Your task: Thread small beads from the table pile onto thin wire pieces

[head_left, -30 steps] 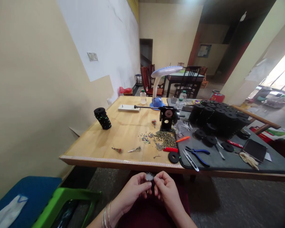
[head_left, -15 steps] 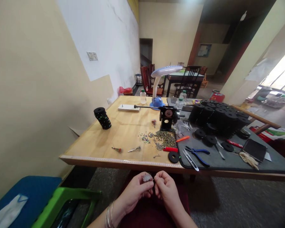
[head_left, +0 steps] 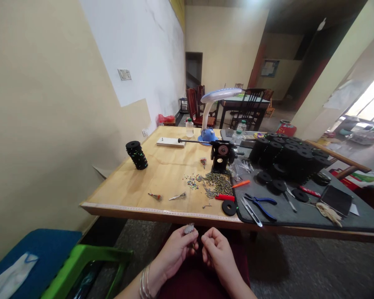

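Left hand (head_left: 177, 246) pinching a small whitish bundle (head_left: 189, 229), below the near edge of the desk (head_left: 118, 191), right hand (head_left: 217, 251) just beside it, fingers curled together, whether holding anything unclear

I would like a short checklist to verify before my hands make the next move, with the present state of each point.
1. Left hand holding the small pale bundle: ok, it is between the fingers.
2. Right hand apart from the left: ok, a gap shows.
3. Right hand holding something: cannot tell, its fingertips are closed together and too small to read.
4. Blue-handled pliers laid on the grey mat: ok.
5. Tiny coloured beads gathered in a container: not ok, scattered on the wooden tabletop.
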{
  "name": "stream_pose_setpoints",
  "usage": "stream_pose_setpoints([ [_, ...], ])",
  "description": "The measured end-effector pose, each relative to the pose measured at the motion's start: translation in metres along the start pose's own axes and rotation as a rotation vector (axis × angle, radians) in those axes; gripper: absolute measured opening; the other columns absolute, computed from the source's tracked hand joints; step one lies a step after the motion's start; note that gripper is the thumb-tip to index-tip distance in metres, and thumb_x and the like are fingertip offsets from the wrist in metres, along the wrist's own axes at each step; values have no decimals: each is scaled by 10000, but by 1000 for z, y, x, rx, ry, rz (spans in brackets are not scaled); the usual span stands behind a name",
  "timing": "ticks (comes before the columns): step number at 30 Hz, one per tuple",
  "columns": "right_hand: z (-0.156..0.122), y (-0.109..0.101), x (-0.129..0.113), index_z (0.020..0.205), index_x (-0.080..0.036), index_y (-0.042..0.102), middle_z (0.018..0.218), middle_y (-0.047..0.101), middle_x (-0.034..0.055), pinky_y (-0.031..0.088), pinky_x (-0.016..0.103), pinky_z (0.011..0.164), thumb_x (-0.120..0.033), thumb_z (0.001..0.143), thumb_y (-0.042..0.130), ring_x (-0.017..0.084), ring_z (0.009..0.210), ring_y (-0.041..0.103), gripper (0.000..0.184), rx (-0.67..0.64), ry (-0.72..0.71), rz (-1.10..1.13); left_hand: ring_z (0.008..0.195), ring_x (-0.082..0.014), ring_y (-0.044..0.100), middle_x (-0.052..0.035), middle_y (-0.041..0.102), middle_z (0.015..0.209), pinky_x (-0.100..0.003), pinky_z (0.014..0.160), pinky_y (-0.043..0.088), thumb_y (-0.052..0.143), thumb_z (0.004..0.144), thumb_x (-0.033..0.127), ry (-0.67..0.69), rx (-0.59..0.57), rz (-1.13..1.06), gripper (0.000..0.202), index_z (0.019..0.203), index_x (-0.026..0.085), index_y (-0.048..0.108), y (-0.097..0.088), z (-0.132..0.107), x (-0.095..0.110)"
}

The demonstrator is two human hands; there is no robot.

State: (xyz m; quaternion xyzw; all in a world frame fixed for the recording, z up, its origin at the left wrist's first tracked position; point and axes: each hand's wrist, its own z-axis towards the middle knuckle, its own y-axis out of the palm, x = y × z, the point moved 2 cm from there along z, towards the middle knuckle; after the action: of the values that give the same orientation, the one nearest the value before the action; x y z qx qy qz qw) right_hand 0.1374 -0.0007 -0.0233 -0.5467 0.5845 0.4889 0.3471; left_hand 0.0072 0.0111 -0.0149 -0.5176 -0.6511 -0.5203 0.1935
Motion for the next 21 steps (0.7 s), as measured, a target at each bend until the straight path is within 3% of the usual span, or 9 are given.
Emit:
stream_pose_setpoints([
  [10, 1, 3, 0, 659, -184, 478, 360, 510, -76, 169, 149, 324, -541, 736, 622, 31, 283, 291, 393, -44, 6, -29, 532, -66, 533, 53, 525, 587, -163, 489, 400, 765, 669, 271, -72, -21, -123, 270, 717, 143, 533, -5, 2, -6],
  [21, 2, 4, 2, 649, -179, 493, 354, 499, -79, 164, 151, 317, -555, 721, 624, 29, 273, 286, 405, -49, 26, -30, 522, -65, 526, 40, 540, 581, -161, 484, 403, 774, 654, 275, -76, -17, -95, 276, 709, 137, 542, -3, 2, -6],
])
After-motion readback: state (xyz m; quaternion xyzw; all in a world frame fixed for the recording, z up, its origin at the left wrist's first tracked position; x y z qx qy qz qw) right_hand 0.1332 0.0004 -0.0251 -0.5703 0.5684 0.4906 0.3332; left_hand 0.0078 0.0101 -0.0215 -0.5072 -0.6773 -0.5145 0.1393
